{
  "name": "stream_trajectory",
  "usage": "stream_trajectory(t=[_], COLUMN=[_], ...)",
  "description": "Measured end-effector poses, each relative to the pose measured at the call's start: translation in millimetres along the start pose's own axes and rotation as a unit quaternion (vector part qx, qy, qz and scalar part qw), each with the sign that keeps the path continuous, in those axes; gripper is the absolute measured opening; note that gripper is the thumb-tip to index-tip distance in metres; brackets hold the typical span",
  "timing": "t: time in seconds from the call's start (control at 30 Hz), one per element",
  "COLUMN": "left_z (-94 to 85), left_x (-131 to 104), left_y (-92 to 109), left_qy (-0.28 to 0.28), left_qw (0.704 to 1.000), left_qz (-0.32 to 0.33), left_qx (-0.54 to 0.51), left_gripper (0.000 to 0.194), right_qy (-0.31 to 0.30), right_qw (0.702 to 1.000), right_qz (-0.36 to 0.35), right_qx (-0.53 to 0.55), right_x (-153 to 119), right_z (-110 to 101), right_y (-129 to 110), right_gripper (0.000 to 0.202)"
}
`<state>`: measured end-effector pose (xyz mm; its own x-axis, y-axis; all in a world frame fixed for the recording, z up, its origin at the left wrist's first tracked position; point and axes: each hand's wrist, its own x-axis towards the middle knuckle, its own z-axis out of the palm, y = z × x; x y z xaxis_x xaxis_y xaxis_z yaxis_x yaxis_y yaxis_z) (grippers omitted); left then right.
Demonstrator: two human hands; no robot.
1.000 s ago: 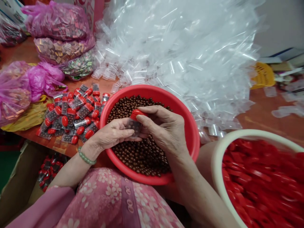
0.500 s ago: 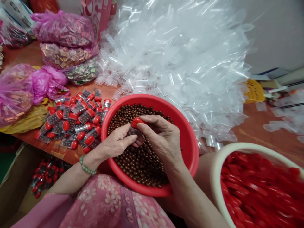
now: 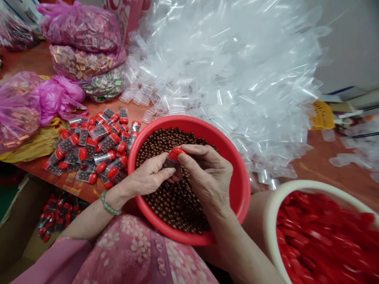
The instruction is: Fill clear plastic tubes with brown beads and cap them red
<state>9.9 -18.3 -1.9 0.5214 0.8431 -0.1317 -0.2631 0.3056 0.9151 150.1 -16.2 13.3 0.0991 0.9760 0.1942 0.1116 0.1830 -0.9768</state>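
Note:
Over a red basin point(image 3: 237, 177) of small round brown balls point(image 3: 174, 201), both of my hands meet on one small clear container. My left hand point(image 3: 151, 173) pinches its clear body point(image 3: 169, 163), which is mostly covered by my fingers. With thumb and fingertips, my right hand point(image 3: 210, 173) grips the red cap point(image 3: 177, 153) at the container's end. Whether the cap is fully seated I cannot tell. Left of the basin lies a heap of capped containers point(image 3: 100, 132) with dark balls inside.
A huge pile of clear empty containers point(image 3: 231, 67) covers the table behind the basin. A cream tub point(image 3: 271, 221) full of red caps point(image 3: 322, 232) stands at right. Pink bags point(image 3: 83, 29) sit back left; a box point(image 3: 17, 221) below holds more containers point(image 3: 55, 217).
Both hands, still on the container, appear slightly further right. The right hand's thumb now lies on the red cap. The whole view has shifted a little.

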Motion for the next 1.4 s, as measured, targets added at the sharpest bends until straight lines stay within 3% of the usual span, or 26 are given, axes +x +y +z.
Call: stream_trajectory(t=[0.43, 0.57, 0.67, 0.8, 0.87, 0.97, 1.2, 1.4], left_z=[0.1, -1.2, -1.2, -1.2, -1.8, -3.1, -4.9, -4.7], left_x=[-1.5, -0.2, 0.0, -0.3, 0.0, 1.3, 2.4, 1.7], left_y=[0.2, -2.5, -2.2, -0.2, -0.3, -1.4, -2.0, 0.5], left_qy=[-0.006, -0.003, 0.001, 0.023, 0.021, 0.005, -0.019, -0.018], left_qw=[0.999, 0.999, 0.999, 0.997, 0.994, 0.989, 0.984, 0.977], left_qz=[-0.044, -0.05, -0.042, -0.038, -0.064, -0.074, -0.054, -0.087], left_qx=[0.03, -0.002, -0.032, -0.065, -0.091, -0.126, -0.169, -0.196], left_gripper=[0.005, 0.007, 0.01, 0.016, 0.02, 0.022, 0.022, 0.026], right_qy=[-0.094, -0.071, -0.064, -0.138, -0.162, -0.158, -0.123, -0.142], right_qw=[0.988, 0.982, 0.952, 0.87, 0.842, 0.816, 0.791, 0.802], right_qz=[-0.083, -0.111, -0.188, -0.309, -0.335, -0.352, -0.394, -0.362], right_qx=[-0.088, -0.139, -0.233, -0.359, -0.39, -0.43, -0.452, -0.453], right_x=[1.9, -3.2, -7.1, -6.7, -5.2, -3.2, -1.6, -3.3], right_z=[-19.3, -13.5, -10.9, -15.5, -17.0, -15.6, -9.4, -9.7], right_y=[6.5, 9.5, 13.5, 18.0, 19.1, 19.9, 19.0, 15.3], right_gripper=[0.012, 0.007, 0.009, 0.053, 0.066, 0.064, 0.053, 0.059])
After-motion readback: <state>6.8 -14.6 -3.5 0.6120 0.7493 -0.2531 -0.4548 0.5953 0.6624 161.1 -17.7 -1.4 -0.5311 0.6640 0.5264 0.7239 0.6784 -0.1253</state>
